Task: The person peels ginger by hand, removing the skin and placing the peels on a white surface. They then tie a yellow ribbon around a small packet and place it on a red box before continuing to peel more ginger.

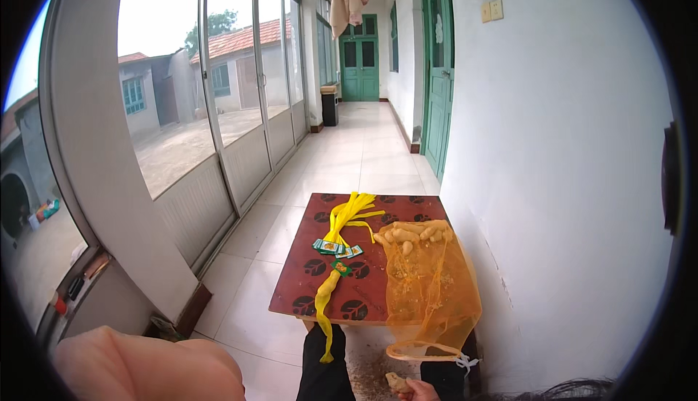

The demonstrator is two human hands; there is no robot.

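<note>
At the lower edge, my right hand [420, 391] is closed on a knobby tan piece of ginger [398, 382], below the table's near edge. Large and pinkish at the lower left, my left arm or hand [149, 366] is close to the camera; its fingers cannot be made out. An orange mesh bag [430, 306] lies over the table's right side, its mouth hanging off the near edge. Similar tan pieces [414, 232] are bunched at its far end. A yellow net bag [324, 298] with a green label lies left of it, filled at its upper part, its tail hanging over the edge.
The low red-brown table [298, 285] also bears a bundle of yellow net bags [342, 223] with green labels. A white wall [552, 183] rises close on the right, and glazed panels [236, 95] line the left. Tiled floor [331, 161] runs to a green door [359, 66].
</note>
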